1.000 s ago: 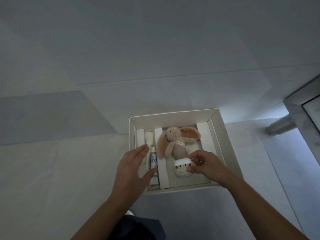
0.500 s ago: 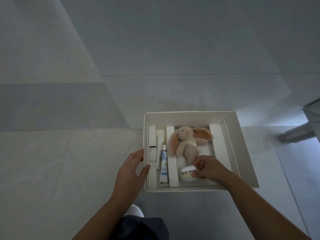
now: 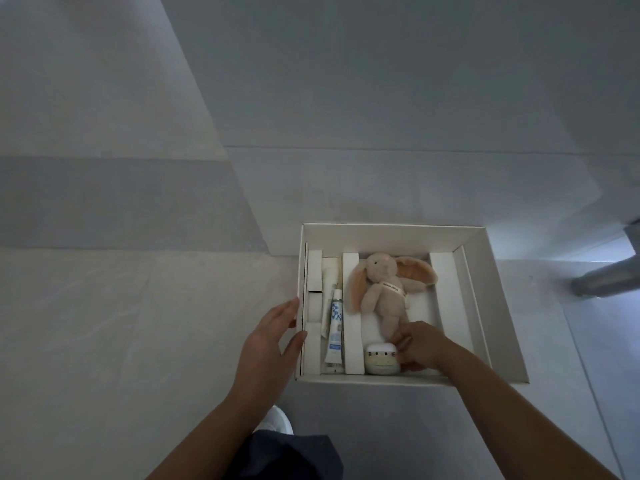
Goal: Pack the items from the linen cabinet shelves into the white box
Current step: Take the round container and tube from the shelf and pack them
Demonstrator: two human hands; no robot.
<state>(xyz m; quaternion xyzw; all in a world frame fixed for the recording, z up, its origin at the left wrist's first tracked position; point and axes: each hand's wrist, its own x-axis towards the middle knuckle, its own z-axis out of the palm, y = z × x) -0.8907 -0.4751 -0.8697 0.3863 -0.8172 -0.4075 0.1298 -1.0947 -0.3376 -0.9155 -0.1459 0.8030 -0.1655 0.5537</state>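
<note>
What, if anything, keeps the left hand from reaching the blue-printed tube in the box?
Likely nothing, so yes: the left hand touches the white box at its left wall, and the tube lies uncovered just inside.

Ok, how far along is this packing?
Done: the plush bunny lies in the middle compartment of the white box, a tube in the slot beside it. In hand: the right hand grips a small jar at the bunny's feet; the left hand rests against the box wall. Left: releasing the jar; cabinet shelves are out of view.
</note>
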